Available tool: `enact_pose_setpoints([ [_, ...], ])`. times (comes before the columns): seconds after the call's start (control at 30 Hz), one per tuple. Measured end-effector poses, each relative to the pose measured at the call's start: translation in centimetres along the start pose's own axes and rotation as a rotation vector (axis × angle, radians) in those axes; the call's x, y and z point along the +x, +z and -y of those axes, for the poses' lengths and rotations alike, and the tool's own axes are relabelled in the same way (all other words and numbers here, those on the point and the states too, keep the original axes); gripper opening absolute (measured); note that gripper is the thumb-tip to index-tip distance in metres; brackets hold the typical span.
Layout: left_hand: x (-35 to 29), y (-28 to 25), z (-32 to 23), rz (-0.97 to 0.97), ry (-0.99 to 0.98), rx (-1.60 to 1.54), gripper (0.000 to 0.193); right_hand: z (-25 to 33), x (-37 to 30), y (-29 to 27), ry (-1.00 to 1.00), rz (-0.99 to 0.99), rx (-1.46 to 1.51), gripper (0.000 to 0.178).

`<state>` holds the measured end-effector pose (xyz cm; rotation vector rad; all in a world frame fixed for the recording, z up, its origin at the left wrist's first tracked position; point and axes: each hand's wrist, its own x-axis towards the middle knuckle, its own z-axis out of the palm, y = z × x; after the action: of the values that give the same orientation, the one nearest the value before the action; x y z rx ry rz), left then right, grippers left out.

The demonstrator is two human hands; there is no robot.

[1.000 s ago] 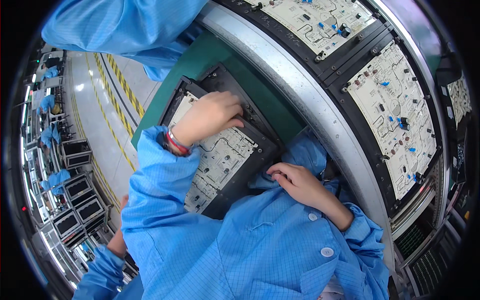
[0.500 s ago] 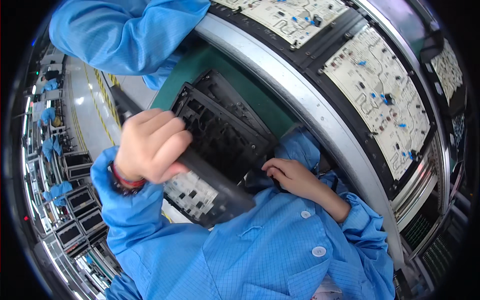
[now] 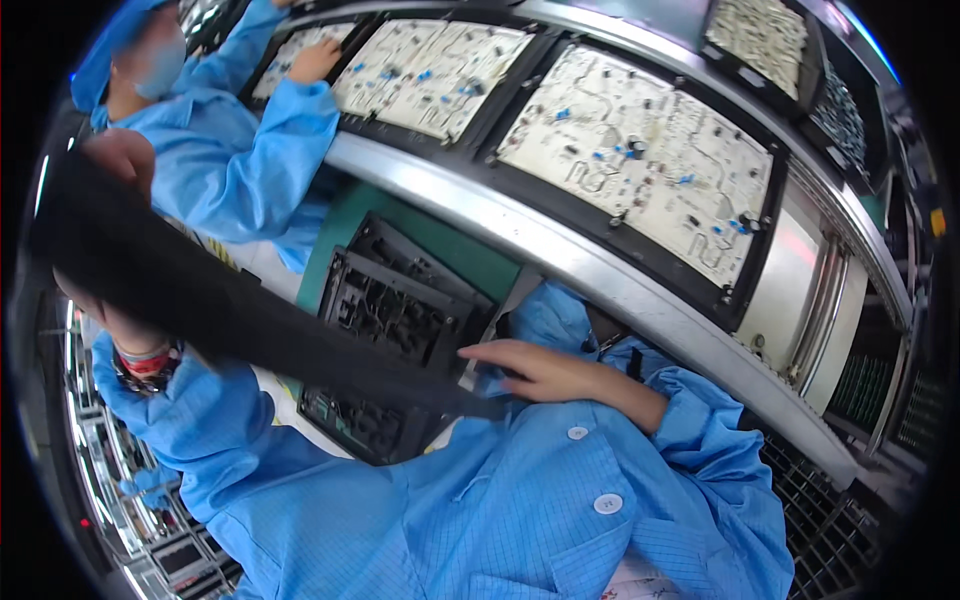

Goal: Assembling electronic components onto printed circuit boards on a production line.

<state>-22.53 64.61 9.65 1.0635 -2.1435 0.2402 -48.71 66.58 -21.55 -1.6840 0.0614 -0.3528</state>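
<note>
Blurred by motion, a long black panel [image 3: 260,315] slants across the left side, seen nearly edge-on. My left hand [image 3: 122,158], with a red band at its wrist, grips the panel's raised upper end; the panel hides much of this hand. The lower end comes down close to my right hand [image 3: 540,372], whose fingers are stretched out and hold nothing. Just left of those fingertips, black slotted trays [image 3: 395,305] lie stacked askew on a green surface [image 3: 345,212]. Below the held panel, another dark tray-like part [image 3: 365,425] shows; I cannot tell whether it is separate.
A metal rail [image 3: 560,240] runs along the line's near side. Beyond it, black frames carry pale circuit boards [image 3: 640,150]. A co-worker in blue reaches a hand [image 3: 315,60] over the far-left boards. Bins of small parts [image 3: 760,40] stand at the upper right.
My left hand has swung the black panel up and left, toward the view's edge. My right hand's curled fingers have straightened. The view has turned, bringing more boards and the co-worker into sight.
</note>
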Motion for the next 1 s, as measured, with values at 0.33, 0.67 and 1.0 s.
enact_pose_setpoints([
  [0.33,4.6,0.2,7.1,0.163,0.151,0.912,0.040,10.0,-9.2,-1.8,0.091,-0.984,0.063,0.026],
  [0.67,7.0,21.8,-4.7,0.685,-0.973,-0.855,0.029,17.0,-23.9,-11.9,0.009,-1.888,0.404,0.030],
  [1.0,7.6,28.5,-9.5,0.932,-1.230,-1.420,0.030,14.5,-35.1,-12.1,0.285,-1.788,0.592,0.034],
])
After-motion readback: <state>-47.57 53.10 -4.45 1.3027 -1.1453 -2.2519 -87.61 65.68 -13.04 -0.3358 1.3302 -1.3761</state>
